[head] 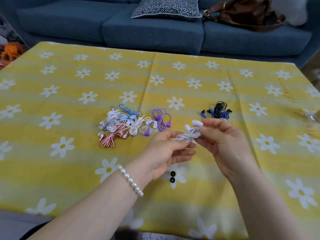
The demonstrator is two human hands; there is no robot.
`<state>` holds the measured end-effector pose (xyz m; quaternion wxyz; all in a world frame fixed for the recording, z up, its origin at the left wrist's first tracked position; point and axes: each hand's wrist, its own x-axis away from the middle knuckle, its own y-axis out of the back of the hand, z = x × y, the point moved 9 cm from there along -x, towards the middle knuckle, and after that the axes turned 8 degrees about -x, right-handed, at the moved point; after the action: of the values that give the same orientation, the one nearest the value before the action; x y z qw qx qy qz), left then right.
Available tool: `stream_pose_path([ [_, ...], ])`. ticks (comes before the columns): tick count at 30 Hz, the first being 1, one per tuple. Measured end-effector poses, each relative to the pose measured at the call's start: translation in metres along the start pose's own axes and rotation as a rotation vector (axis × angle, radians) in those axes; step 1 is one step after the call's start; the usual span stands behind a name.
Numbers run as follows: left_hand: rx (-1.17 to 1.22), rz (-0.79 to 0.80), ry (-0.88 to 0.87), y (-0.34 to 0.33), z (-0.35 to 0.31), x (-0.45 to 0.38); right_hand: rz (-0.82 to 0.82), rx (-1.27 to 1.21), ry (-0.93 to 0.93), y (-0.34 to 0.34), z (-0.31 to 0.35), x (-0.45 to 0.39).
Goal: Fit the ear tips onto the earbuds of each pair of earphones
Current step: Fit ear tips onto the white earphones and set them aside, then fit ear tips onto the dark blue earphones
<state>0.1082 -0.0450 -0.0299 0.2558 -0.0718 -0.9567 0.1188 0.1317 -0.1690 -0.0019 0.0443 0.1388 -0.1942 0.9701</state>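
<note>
Two hands work above the desk (52, 170), which is covered by a yellow cloth printed with white daisies.

Item 1: white earphones (189, 134), cord wound in a bundle, held in the air between both hands. We see the left hand (166, 149) pinching the lower end of the bundle with its fingertips, and the right hand (225, 144) pinching the upper end, thumb and forefinger closed by one white earbud (197, 122). The second white earbud (187, 126) sticks up just beside it.

Item 2: two black ear tips (172, 176), lying on the cloth just below the left hand, one touching or nearly touching the other.

Item 3: a heap of earphones (119, 125) left of centre, in white, light blue and red-and-white stripe, cords tangled together.

Item 4: purple earphones (159, 123), looped, at the right edge of that heap.

Item 5: dark blue and black earphones (219, 110), in a separate small pile, well apart to the right, beyond the right hand.

Item 6: a pearl bracelet (130, 181) on the left wrist.

Item 7: a blue sofa (152, 32) behind the desk, carrying a patterned cushion (166, 7) and a brown leather bag (245, 14).
</note>
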Motion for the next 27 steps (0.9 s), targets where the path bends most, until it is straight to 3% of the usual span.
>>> stream_pose_path([
  [5, -0.391, -0.212, -0.217, 0.040, -0.036, -0.006, 0.004, 0.311, -0.008, 0.007, 0.004, -0.010],
  [8, -0.512, -0.375, -0.311, 0.066, -0.052, -0.009, -0.089, 0.511, 0.036, 0.027, 0.014, -0.022],
  [13, -0.741, -0.554, -0.384, 0.085, -0.064, -0.013, -0.202, 0.844, 0.066, 0.058, 0.019, -0.044],
  [19, -1.260, -0.708, -0.326, 0.095, -0.064, -0.015, -0.084, 1.367, -0.022, 0.060, -0.005, -0.057],
  [24, -1.424, -0.742, -0.251, 0.100, -0.065, -0.016, -0.046, 1.410, -0.091, 0.063, -0.021, -0.062],
  [27, -1.378, -0.734, -0.351, 0.087, -0.072, -0.010, -0.062, 1.380, -0.064, 0.064, -0.021, -0.065],
])
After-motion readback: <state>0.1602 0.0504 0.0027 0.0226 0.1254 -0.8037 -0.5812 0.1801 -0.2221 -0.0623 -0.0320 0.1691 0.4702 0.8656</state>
